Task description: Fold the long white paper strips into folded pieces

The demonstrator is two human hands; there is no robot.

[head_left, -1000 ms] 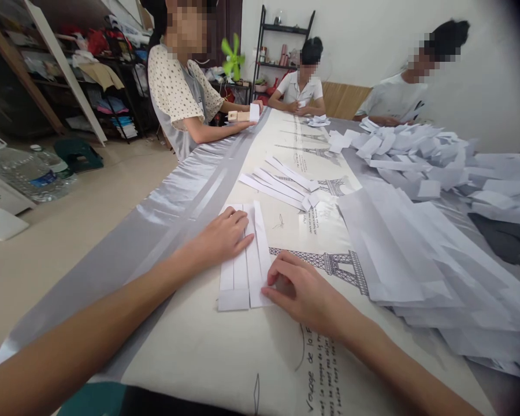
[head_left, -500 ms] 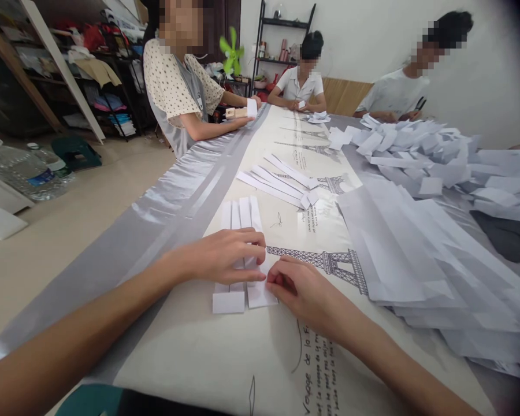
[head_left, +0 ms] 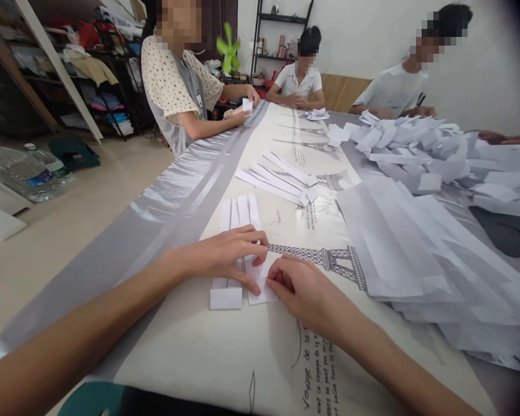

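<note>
Two folded white paper strips lie side by side on the table in front of me. The left paper strip has its near end folded into a flap. Over the right paper strip lies my left hand, its fingers curved and its thumb spread apart, touching the paper. My right hand is closed, thumb and forefinger pinched at the right edge of that strip's near end. My left hand covers the middle of both strips.
Several folded strips lie farther up the table. Large white sheets are stacked at the right, with a heap of paper pieces behind them. Three people sit around the table, one holding a small white piece.
My left thumb has moved down and toward me on the right strip, opening away from the fingers. My right hand stays at the strip's edge. The person at the left has brought a hand to the paper.
</note>
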